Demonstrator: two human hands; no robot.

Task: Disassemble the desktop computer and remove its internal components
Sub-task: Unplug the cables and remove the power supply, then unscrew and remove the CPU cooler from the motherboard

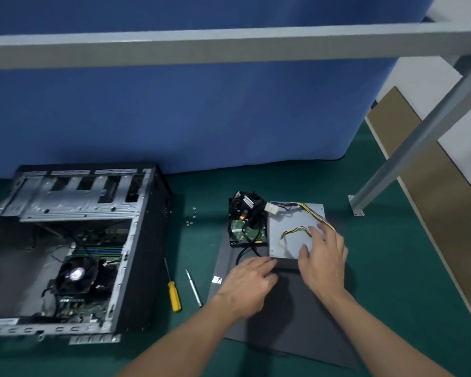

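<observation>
The opened computer case (74, 240) lies on its side at the left, with the cooler fan (75, 274) and motherboard still inside. A grey power supply (294, 227) with yellow and black wires rests on the dark side panel (291, 317) at the right. A hard drive (246, 229) with tangled black cables lies beside it. My right hand (321, 257) rests flat on the power supply's top near corner, fingers spread. My left hand (249, 284) touches the power supply's near left edge with straight fingers.
A yellow-handled screwdriver (173, 291) and a silver screwdriver (193, 288) lie on the green mat between case and panel. A few loose screws (191, 217) sit farther back. A grey metal frame leg (356, 205) stands at the right, a blue curtain behind.
</observation>
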